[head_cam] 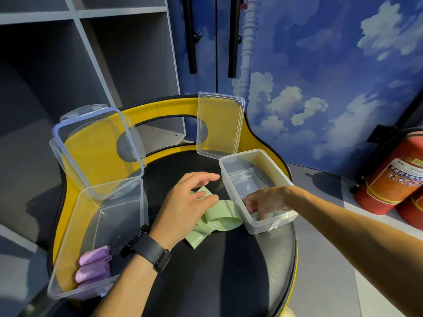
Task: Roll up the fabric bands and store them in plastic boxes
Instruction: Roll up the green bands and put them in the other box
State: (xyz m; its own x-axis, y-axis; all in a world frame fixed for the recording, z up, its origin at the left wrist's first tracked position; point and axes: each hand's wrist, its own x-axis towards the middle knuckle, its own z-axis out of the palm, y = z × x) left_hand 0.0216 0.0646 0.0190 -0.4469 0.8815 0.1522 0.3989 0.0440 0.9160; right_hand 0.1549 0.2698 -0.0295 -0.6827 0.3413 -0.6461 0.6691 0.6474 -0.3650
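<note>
The left hand [183, 202] was held open, fingers relaxed, over a loose green fabric band [219, 219]. Just right of it, the right hand [263, 202] was curled inside a clear plastic box [231, 179]; whether anything was held cannot be told. Writing on the fire extinguisher [393, 177] was illegible.

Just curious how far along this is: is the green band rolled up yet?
Not yet. The green band lies loosely looped on the black seat, under the left hand.
</note>
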